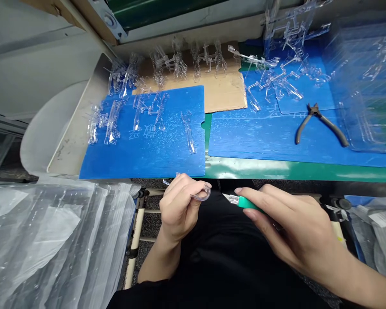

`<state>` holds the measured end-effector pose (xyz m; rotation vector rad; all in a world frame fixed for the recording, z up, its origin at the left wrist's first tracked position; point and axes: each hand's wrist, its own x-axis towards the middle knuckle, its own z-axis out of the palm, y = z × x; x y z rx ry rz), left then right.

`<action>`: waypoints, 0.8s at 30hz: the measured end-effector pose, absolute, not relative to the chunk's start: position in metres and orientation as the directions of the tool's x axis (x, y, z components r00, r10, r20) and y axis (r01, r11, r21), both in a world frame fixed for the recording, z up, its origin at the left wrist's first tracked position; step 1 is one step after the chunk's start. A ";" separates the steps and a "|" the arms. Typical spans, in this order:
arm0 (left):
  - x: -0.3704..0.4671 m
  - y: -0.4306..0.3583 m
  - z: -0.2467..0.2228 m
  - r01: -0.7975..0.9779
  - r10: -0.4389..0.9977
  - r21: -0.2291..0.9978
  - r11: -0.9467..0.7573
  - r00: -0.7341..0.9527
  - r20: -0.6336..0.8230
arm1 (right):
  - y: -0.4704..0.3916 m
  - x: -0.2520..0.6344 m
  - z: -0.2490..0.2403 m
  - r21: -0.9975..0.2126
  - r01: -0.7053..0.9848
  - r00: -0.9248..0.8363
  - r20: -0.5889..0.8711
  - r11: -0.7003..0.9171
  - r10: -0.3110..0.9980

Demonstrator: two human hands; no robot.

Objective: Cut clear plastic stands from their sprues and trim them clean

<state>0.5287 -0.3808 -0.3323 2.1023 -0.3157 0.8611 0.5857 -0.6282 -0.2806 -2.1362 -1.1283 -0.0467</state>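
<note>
The person's left hand [180, 210] is in front of the near edge of the table [276, 170], which has a glossy green surface, its fingers curled and grasping a small, clear plastic piece with a curved, rounded end [206, 195]. That end shows beside the thumb, facing the right hand, while small clear tips also show past the knuckles, though I cannot tell whether they belong to the same piece. The right hand [292, 227] grasps a bright green-handled knife with a pointed metal blade [247, 204], thumb and fingers pinching the handle near its front. The blade points toward the clear piece and is near it, with a narrow gap between them. Both hands are above a lap in black clothing [234, 262]. On the table, a blue ribbed plastic sheet with pale handwriting [128, 161] lies on the left, carrying a single slender clear plastic part [188, 134] and several branching clear plastic frames [112, 122]. More such frames stand on a flat brown cardboard piece [223, 96] behind it. On the right, a second blue ribbed sheet [244, 139] bears open cutting pliers with dark handles [314, 110], just beside a large transparent plastic container [366, 111]. Translucent plastic wrapping [64, 244] fills the lower left.
</note>
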 end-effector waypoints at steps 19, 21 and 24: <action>0.534 -0.382 -0.328 -0.518 -0.015 0.544 -0.660 0.733 0.680 | -0.627 0.592 -0.279 -0.537 0.751 0.597 0.304 -0.384 0.742; 0.534 -0.382 -0.328 -0.516 -0.022 0.539 -0.666 0.736 0.677 | -0.627 0.593 -0.279 -0.541 0.750 0.599 0.312 -0.380 0.738; 0.534 -0.381 -0.328 -0.510 -0.034 0.541 -0.669 0.747 0.664 | -0.627 0.596 -0.278 -0.551 0.741 0.610 0.310 -0.385 0.729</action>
